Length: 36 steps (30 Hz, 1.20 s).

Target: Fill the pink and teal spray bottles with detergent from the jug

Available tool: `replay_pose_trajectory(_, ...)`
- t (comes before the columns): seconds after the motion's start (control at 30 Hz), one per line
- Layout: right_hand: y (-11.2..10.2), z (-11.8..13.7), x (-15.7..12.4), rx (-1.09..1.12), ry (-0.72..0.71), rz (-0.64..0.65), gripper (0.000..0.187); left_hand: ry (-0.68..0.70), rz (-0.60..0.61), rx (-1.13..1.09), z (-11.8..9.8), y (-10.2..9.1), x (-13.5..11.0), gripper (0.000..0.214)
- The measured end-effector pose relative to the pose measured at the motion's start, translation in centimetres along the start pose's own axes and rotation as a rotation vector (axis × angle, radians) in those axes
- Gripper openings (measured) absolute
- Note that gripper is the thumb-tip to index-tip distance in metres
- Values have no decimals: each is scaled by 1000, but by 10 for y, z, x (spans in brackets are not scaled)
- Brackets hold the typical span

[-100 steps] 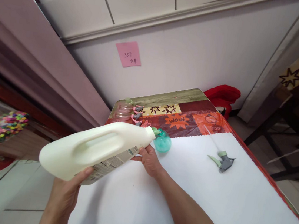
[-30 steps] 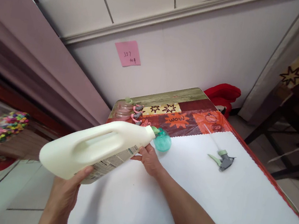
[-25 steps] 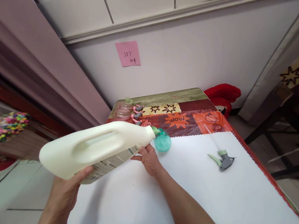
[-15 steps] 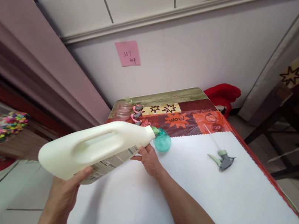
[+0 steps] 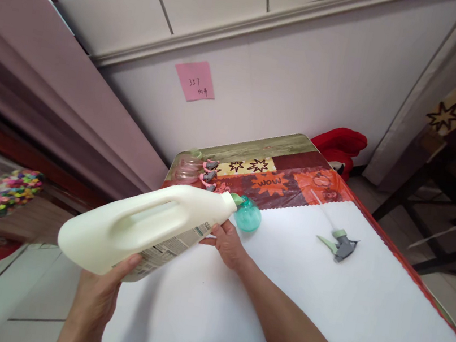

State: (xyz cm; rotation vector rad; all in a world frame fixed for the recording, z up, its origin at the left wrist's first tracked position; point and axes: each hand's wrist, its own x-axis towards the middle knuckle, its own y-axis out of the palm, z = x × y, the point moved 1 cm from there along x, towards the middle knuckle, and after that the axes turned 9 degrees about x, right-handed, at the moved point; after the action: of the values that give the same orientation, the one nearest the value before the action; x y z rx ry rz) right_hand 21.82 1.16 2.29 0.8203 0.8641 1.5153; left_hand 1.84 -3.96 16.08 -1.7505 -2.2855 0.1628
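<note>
My left hand [image 5: 100,296] grips the base of a large cream jug [image 5: 142,226] with a moulded handle and a printed label. The jug is tipped nearly flat, its mouth right at the opening of a small teal bottle [image 5: 248,217] that stands on a white cloth [image 5: 299,296]. My right hand [image 5: 227,245] is under the jug's neck, its fingers curled against the jug just beside the teal bottle. A green and grey spray-trigger head [image 5: 339,244] with its clear dip tube lies loose on the cloth to the right.
At the table's far left corner stand clear bottles with pink and grey spray heads [image 5: 199,170]. A patterned orange tablecloth [image 5: 290,183] shows beyond the white cloth. A pink note [image 5: 194,81] is stuck on the wall, a red object [image 5: 340,144] lies behind the table, and dark furniture [image 5: 443,192] stands at right.
Almost nothing differs. The jug stays tipped over the teal bottle and both hands keep their hold; the jug's base has sunk very slightly.
</note>
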Motion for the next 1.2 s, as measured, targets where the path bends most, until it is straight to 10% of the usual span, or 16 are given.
replay_pose_trajectory(1.2,-1,-1,0,1,3,14,53,-2,-19,8,0,-1,0,75)
